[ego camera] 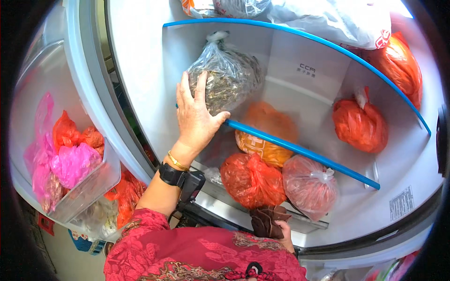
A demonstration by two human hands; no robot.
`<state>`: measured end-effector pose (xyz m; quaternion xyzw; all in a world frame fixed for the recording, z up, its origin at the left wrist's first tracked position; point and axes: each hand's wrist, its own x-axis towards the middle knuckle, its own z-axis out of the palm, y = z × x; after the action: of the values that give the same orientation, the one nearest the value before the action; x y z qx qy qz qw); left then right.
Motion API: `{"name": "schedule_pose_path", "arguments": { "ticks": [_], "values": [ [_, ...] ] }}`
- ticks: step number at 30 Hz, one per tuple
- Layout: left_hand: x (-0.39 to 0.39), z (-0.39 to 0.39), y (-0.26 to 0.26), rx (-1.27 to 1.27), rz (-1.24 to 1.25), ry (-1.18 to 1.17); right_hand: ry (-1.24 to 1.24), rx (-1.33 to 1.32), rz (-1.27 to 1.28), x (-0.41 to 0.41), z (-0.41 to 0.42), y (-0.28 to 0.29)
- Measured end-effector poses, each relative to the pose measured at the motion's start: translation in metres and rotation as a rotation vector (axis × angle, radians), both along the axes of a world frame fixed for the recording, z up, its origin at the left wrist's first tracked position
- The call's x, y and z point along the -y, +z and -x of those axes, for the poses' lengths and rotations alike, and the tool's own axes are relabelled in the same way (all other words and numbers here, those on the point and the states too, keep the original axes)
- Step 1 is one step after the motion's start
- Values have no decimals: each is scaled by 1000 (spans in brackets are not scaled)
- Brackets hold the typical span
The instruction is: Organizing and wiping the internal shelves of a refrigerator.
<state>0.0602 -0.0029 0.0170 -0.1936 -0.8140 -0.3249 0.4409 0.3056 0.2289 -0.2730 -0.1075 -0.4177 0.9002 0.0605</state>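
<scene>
Inside an open refrigerator, my left hand (197, 112) rests with spread fingers against a knotted clear plastic bag (230, 79) of dried brownish-green plant matter. Its thumb meets the end of the blue front edge of a glass shelf (302, 152). My right hand (285, 233), low and near my body, holds a bunched dark brown cloth (269, 221). Just beyond the cloth lie a red plastic bag (251, 181) and a knotted translucent bag (311, 186) with reddish contents. An orange printed bag (265, 147) lies behind them, partly seen through the shelf.
A tied red bag (360, 124) is at the right. Above, another blue-edged shelf (299, 30) bears a white plastic bag (334, 21) and an orange-red bag (400, 70). The open door at left has a clear bin (88, 179) with pink (75, 163) and red bags.
</scene>
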Motion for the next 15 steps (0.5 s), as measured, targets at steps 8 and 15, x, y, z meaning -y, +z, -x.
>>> {"name": "schedule_pose_path", "arguments": {
  "ticks": [8,15],
  "values": [
    [-13,44,12,-184,62,49,-51,-55,-289,4,-14,2],
    [-1,110,-7,-204,119,-124,37,-90,-153,7,-15,-10]
  ]
}}
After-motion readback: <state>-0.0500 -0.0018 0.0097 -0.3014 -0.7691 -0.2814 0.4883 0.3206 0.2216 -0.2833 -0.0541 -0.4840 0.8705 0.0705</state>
